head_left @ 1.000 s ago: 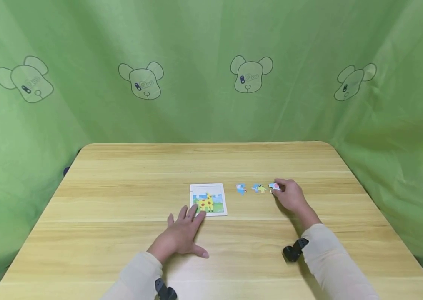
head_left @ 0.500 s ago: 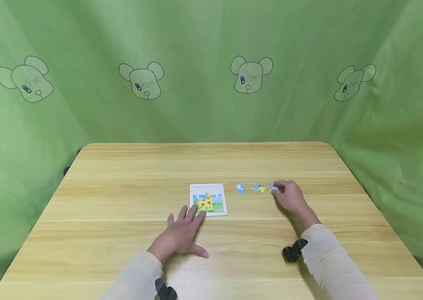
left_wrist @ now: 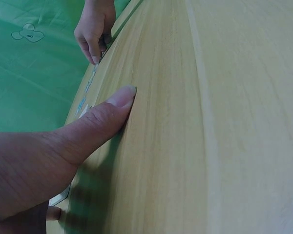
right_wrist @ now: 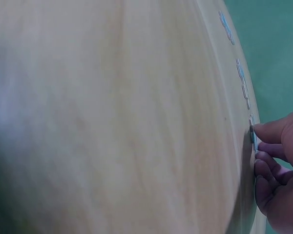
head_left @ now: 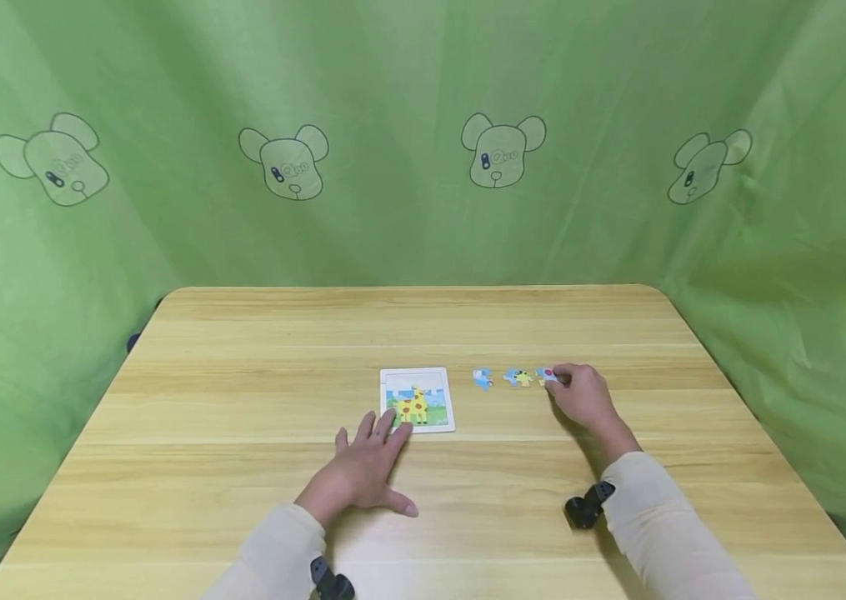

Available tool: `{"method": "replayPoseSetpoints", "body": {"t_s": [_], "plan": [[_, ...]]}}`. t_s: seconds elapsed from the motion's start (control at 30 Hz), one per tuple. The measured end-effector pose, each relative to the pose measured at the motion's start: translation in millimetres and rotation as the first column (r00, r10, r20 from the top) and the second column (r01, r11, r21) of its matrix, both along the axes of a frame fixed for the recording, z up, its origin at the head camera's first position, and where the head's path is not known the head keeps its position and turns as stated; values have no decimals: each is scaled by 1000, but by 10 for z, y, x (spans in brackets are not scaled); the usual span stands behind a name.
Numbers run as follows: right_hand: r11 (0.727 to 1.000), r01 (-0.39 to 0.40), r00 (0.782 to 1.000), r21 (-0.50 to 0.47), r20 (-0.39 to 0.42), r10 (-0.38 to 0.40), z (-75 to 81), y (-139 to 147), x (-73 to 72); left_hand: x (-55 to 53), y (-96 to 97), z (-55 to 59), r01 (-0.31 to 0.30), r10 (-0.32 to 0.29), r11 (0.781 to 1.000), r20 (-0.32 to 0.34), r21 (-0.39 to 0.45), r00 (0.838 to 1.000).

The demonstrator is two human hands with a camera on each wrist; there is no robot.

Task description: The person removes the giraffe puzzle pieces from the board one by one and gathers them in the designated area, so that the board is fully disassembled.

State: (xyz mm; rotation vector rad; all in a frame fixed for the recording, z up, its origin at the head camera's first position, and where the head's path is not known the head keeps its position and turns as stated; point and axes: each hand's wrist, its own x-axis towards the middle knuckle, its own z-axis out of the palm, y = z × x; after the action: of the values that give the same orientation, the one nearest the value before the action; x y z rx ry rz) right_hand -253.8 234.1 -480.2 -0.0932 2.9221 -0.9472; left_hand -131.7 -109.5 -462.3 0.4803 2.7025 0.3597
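Note:
A white-framed giraffe puzzle (head_left: pixel 433 412) lies flat on the table, its picture filled in at the lower part and white along the top. My left hand (head_left: pixel 365 472) rests at its near left corner, fingers spread and thumb (left_wrist: pixel 102 119) held out to the side. To the right, three loose puzzle pieces form a row. My right hand (head_left: pixel 586 395) pinches the rightmost puzzle piece (head_left: pixel 545 375), blue with a red spot, between thumb and index finger at its right side. The middle piece (head_left: pixel 518 377) is blue and yellow; the left piece (head_left: pixel 482 377) is mostly blue.
The light wooden table (head_left: pixel 242 350) has rounded far corners. Green curtain (head_left: pixel 407 233) printed with bear heads hangs behind it and on both sides. A black wrist camera (head_left: pixel 586 505) sits at the right sleeve, another at the left.
The right hand has shifted very slightly right and nearer, and the piece at its fingertips has turned a little, now showing its red spot more clearly. The left hand has not moved.

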Motion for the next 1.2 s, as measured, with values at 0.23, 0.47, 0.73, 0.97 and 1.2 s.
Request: {"method": "replayPoseSetpoints", "body": {"t_s": [0.23,0.47,0.73,0.97,1.2], "plan": [[1000,-3,1000,1,3,3,-7,3,5,3,-6,-7,1,-1,1000,6,0,1000],[999,-9,999,-38,-40,7,59,-58,5,5,-7,1,-1,1,1000,8,2,1000],[996,-28,997,-90,-80,21,156,-319,-19,3,-1,1,1,-1,1000,-2,-2,1000],[988,-67,996,-137,-71,58,184,-553,-19,6,0,-10,2,-2,1000,-8,3,1000],[986,-106,991,-127,-90,95,161,-746,-37,5,-5,-7,1,-1,1000,-8,7,1000]]}}
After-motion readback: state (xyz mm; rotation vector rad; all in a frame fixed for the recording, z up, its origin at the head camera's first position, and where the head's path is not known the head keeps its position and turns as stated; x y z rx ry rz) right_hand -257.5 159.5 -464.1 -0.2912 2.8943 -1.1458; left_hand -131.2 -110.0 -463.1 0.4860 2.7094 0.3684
